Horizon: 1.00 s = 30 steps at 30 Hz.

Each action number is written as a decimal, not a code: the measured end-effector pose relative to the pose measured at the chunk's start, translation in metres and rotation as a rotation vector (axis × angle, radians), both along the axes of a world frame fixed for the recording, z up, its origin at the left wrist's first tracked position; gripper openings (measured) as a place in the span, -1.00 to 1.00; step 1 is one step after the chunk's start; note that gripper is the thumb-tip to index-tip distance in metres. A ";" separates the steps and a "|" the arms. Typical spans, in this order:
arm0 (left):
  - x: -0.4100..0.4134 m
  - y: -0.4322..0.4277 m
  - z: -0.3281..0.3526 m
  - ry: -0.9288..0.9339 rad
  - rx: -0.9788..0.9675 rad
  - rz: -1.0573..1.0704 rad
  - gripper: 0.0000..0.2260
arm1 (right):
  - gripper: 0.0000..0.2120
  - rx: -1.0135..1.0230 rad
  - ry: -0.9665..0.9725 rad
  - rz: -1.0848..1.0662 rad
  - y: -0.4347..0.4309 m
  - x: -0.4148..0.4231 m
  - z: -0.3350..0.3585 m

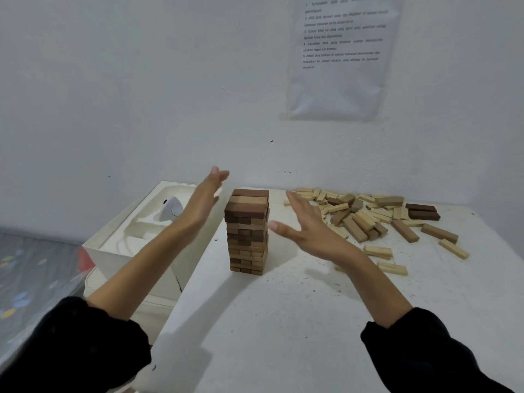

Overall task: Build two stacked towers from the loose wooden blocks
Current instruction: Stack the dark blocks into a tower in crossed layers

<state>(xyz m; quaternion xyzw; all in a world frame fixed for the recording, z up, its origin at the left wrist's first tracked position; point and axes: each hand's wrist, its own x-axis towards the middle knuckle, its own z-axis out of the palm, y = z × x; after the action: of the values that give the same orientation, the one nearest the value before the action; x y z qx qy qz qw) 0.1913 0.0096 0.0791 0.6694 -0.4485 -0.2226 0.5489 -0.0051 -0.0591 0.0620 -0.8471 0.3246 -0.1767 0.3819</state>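
From the head camera I see one tower (pixel 247 231) of light and dark wooden blocks standing upright on the white surface (pixel 283 321). Its upper layers sit slightly out of line with the lower ones.

My left hand (pixel 204 199) is just left of the tower's top, with straight fingers and the palm turned toward it. My right hand (pixel 307 225) is just right of the tower, fingers spread and thumb pointing at the upper layers. Both hands are empty and neither touches the wood. I judge they flank the stack like this so they can square its sides or catch a wobble.

The loose blocks (pixel 365 214) lie scattered to the right of the tower, within reach of the right hand, probably as stock for the second tower, which is not begun.

Left of the tower, a white moulded box (pixel 136 231) holds a small white device (pixel 171 209).

Above and right of the tower, a printed sheet (pixel 343 55) hangs on the wall. It has numbered lines, and I can read the word "blok", but the rest is too soft to read.
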 end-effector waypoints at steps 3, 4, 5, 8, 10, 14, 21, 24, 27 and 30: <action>0.000 -0.006 0.017 -0.173 -0.021 -0.030 -0.59 | -0.26 -0.004 -0.097 -0.068 -0.012 -0.019 0.003; -0.002 -0.008 0.023 -0.247 -0.023 -0.063 -0.60 | -0.30 -0.005 -0.130 -0.087 -0.015 -0.026 0.004; -0.005 -0.011 0.028 -0.323 -0.012 -0.094 -0.63 | -0.33 -0.008 -0.159 -0.104 -0.018 -0.033 0.004; -0.024 -0.021 0.047 -0.507 0.034 -0.131 -0.69 | -0.42 -0.038 -0.219 -0.157 -0.023 -0.052 0.005; -0.042 -0.030 0.053 -0.575 0.028 -0.146 -0.70 | -0.46 -0.056 -0.245 -0.193 -0.027 -0.065 0.004; -0.085 -0.047 0.046 -0.761 0.010 -0.193 -0.73 | -0.49 -0.095 -0.268 -0.273 -0.036 -0.096 -0.005; -0.146 -0.086 -0.022 -0.808 0.052 -0.372 -0.79 | -0.57 -0.148 -0.276 -0.445 -0.068 -0.151 -0.056; -0.156 -0.110 -0.058 -0.765 0.089 -0.406 -0.82 | -0.64 -0.194 -0.234 -0.531 -0.079 -0.169 -0.083; -0.161 -0.136 -0.083 -0.725 0.113 -0.384 -0.80 | -0.68 -0.284 -0.243 -0.599 -0.092 -0.180 -0.109; -0.160 -0.165 -0.101 -0.683 0.160 -0.318 -0.75 | -0.71 -0.377 -0.214 -0.667 -0.114 -0.186 -0.135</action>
<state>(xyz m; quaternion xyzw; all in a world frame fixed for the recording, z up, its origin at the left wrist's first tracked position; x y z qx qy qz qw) 0.0308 -0.1553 -0.0215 0.6677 -0.6849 -0.1035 0.2726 -0.1912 -0.1729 -0.0725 -0.7272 0.5022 -0.4349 0.1729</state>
